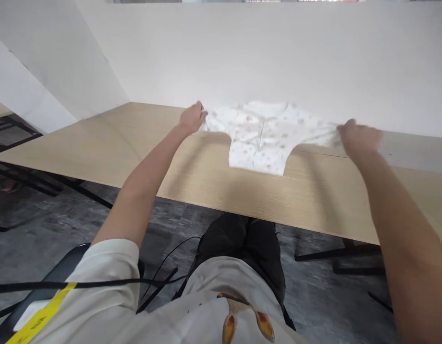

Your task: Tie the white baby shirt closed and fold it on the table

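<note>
A small white baby shirt [264,136] with a scattered print and a front opening is stretched out sideways by its sleeves over the wooden table. My left hand [193,117] is closed on the end of one sleeve. At the other side, my right hand [359,136] pinches the opposite sleeve end, slightly blurred. The neckline faces the wall and the hem points toward me. Shadows of the shirt and my arms fall on the tabletop, and the shirt appears to hang a little above it.
The light wooden table [109,143] runs along a white wall [264,52]. Black metal legs [335,253] stand beneath it. A black chair [68,263] is at my lower left, and a black cable [99,284] crosses in front of my left sleeve.
</note>
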`<state>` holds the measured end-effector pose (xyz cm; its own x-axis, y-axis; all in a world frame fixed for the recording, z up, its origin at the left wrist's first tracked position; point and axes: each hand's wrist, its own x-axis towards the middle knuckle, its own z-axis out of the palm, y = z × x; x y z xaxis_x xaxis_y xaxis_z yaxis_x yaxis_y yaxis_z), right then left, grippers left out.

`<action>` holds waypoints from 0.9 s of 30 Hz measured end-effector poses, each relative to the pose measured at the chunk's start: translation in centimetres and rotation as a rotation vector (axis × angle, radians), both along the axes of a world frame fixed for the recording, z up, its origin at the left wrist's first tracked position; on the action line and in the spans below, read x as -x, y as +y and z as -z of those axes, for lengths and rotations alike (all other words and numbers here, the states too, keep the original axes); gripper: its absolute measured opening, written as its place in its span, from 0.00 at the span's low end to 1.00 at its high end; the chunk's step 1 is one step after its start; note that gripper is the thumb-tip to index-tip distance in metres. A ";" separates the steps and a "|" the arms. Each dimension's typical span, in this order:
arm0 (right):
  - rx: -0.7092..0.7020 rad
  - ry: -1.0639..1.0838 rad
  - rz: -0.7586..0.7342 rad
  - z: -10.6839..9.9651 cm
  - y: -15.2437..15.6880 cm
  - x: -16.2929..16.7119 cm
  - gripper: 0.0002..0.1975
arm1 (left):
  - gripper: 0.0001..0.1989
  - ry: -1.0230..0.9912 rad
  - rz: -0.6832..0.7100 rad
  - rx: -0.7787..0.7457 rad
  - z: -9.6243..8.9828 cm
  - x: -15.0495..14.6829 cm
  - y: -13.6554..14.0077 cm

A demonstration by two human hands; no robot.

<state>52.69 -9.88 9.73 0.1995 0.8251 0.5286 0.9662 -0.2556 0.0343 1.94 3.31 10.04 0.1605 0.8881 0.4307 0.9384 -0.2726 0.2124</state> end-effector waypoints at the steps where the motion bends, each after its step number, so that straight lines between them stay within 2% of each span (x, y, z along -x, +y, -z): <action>1: -0.074 -0.020 0.006 -1.0 -0.2 -0.4 0.36 | 0.22 -0.004 -0.028 -0.057 -1.4 -0.2 -0.5; 3: -0.131 -0.077 0.011 -1.6 -1.1 -0.7 0.37 | 0.23 0.019 -0.059 -0.128 -2.7 -0.5 -1.6; 5: -0.066 -0.145 -0.040 0.0 -2.4 -0.7 0.37 | 0.25 0.094 -0.050 -0.103 -1.6 -0.4 -2.8; 9: 0.224 -0.299 -0.184 6.2 -5.6 -0.4 0.36 | 0.31 0.290 0.119 0.010 4.9 1.8 -5.0; 12: 0.277 -0.364 -0.341 10.0 -8.0 -0.8 0.30 | 0.30 0.370 0.304 -0.022 9.5 4.4 -6.4; 14: 0.271 -0.404 -0.433 11.4 -9.5 -1.3 0.28 | 0.28 0.394 0.410 -0.048 11.4 6.2 -7.2; 18: 0.273 -0.440 -0.569 12.4 -12.1 -2.7 0.24 | 0.19 0.497 0.511 -0.052 12.8 9.1 -8.3; 22: 0.325 -0.452 -0.678 12.7 -13.8 -3.8 0.16 | 0.12 0.645 0.512 -0.049 13.4 10.4 -9.0; 24: 0.365 -0.456 -0.671 12.9 -14.1 -4.0 0.14 | 0.11 0.673 0.489 -0.044 13.6 10.3 -9.3; 27: 0.435 -0.446 -0.581 13.2 -13.8 -3.7 0.13 | 0.11 0.663 0.417 -0.003 13.7 9.6 -9.5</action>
